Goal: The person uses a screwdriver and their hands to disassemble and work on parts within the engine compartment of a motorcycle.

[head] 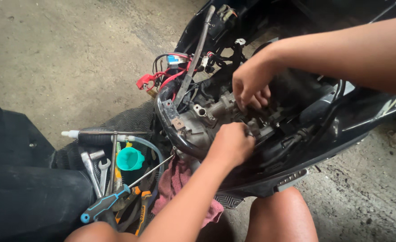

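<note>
Nearest the camera, two bare knees (pixel 281 217) frame the bottom edge, and just left of them a pile of tools lies on the ribbed black footboard (pixel 126 122) of a scooter. Counted there: one screwdriver (pixel 110 201) with a blue and black handle, two orange-handled pliers (pixel 139 210) as far as the tangle allows, two silver wrenches (pixel 95 170), and one T-handle driver (pixel 113 148). One small teal cup (pixel 129 158) stands among them, its mouth facing up; whether anything is in it cannot be told. A clear hose (pixel 151 145) curves past it, and a pink rag (pixel 175 186) lies bunched against the bodywork.

Further in, the left hand (pixel 231 144) is closed in a fist on a part at the near side of the grey metal engine block (pixel 207 116), grip pressed together around something hidden by the knuckles. Just beyond, the right hand (pixel 251 85) reaches down from the upper right, fingers curled and pinching a fitting on top of the same block. The block sits inside the opened black body shell (pixel 296 161).

Behind the hands, red and black wires (pixel 171 74) with one blue connector (pixel 173 59) run up toward the front. Bare concrete floor (pixel 63 54) lies beyond.
</note>
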